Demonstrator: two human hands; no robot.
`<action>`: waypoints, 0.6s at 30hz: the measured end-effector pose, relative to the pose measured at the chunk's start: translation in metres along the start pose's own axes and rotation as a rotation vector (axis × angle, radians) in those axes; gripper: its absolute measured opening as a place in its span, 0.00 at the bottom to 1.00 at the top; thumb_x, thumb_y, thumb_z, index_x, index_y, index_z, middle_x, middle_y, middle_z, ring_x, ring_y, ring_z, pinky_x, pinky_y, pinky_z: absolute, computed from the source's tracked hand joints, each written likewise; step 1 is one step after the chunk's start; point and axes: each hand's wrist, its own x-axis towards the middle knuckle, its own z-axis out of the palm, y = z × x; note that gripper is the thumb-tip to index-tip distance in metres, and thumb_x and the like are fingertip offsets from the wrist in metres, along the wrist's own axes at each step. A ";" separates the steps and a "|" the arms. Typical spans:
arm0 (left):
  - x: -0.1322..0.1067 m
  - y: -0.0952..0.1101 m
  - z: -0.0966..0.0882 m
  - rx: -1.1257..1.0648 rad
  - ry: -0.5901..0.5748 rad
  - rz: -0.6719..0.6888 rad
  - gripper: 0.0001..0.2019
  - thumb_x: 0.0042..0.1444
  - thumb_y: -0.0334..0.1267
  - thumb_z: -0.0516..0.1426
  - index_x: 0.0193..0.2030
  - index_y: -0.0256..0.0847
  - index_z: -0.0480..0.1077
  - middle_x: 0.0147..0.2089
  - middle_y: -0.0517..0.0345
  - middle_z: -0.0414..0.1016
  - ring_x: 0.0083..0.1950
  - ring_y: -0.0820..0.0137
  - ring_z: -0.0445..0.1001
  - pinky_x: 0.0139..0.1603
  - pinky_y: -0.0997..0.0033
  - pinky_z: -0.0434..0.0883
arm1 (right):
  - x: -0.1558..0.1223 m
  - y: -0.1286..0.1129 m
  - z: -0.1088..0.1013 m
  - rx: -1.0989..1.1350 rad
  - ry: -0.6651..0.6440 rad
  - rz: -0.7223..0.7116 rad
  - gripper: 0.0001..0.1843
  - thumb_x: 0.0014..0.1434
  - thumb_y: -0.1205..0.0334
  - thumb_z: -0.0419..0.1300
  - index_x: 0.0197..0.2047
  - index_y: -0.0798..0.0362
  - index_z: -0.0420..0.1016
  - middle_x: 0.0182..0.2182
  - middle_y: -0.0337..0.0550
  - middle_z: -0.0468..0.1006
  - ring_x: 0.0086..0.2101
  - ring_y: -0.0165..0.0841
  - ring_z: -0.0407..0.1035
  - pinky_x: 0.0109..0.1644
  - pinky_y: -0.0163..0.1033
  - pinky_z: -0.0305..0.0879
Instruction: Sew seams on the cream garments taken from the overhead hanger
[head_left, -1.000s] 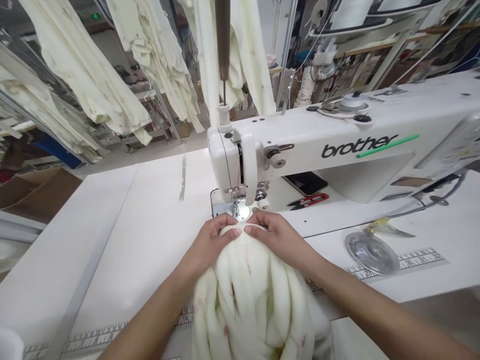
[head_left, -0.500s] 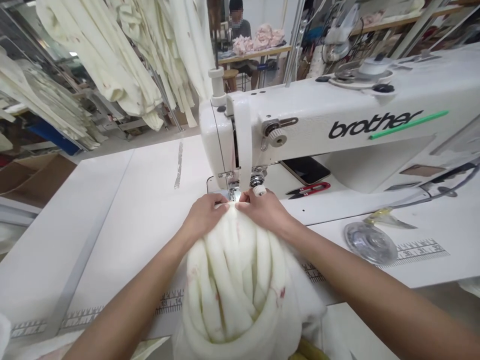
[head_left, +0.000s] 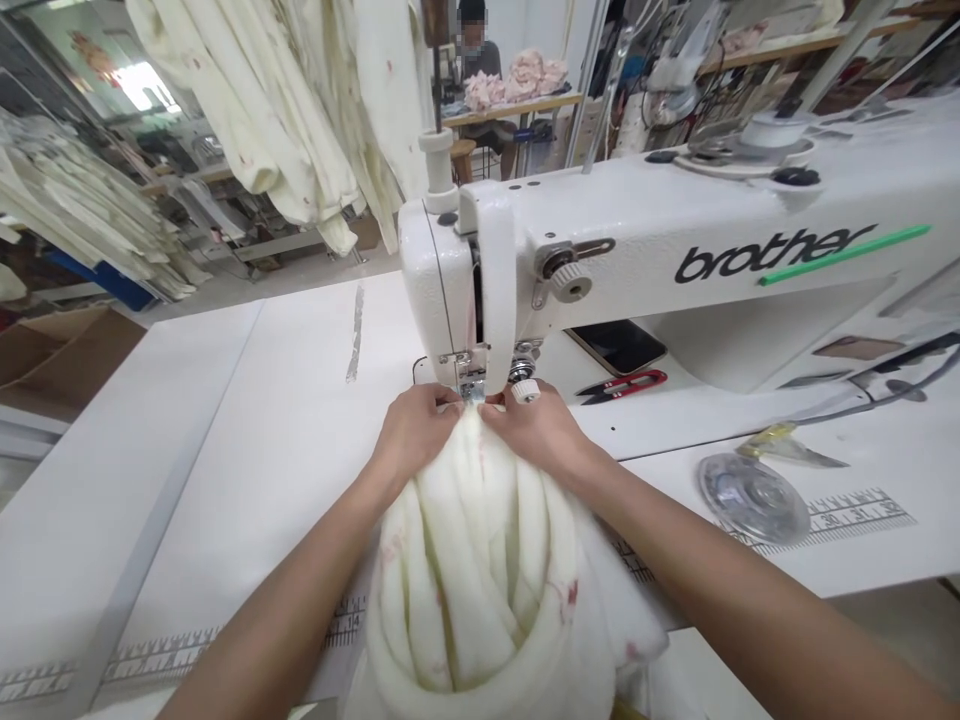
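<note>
Cream fabric [head_left: 469, 620] at the sewing machine [head_left: 615, 230], with clock directions centred on the presser foot [head_left: 472, 388]. The fabric lies at six o'clock, its gathered upper edge at the foot and its bulk falling in deep folds toward the front of the white table [head_left: 277, 430]; whether the edge passes beneath the foot cannot be told. The left hand [head_left: 416, 430], at eight o'clock, is closed in a pinch on the edge, thumb uppermost. The right hand [head_left: 540, 425], at four o'clock, pinches the same edge, its fingertips partly hidden by a white knob [head_left: 526, 391]. The two hands are apart, with the foot between them.

Handling, as judged from the rounded folds: the material is probably soft, limp and light for its bulk, with a plush surface unlikely to slip or break, though easily stretched. The hanging mass may drag on the edge. The sound hold is a flat pinch on the edge at either side of the foot, fingertips clear of the needle area. Red-handled snips [head_left: 634, 383] lie at three o'clock.
</note>
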 end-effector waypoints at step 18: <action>-0.001 0.004 0.005 0.020 0.094 0.012 0.07 0.52 0.35 0.49 0.33 0.42 0.67 0.38 0.58 0.74 0.39 0.65 0.71 0.37 0.69 0.63 | 0.000 -0.006 -0.002 -0.114 0.067 -0.017 0.06 0.55 0.64 0.54 0.30 0.53 0.71 0.27 0.40 0.74 0.27 0.32 0.65 0.27 0.32 0.52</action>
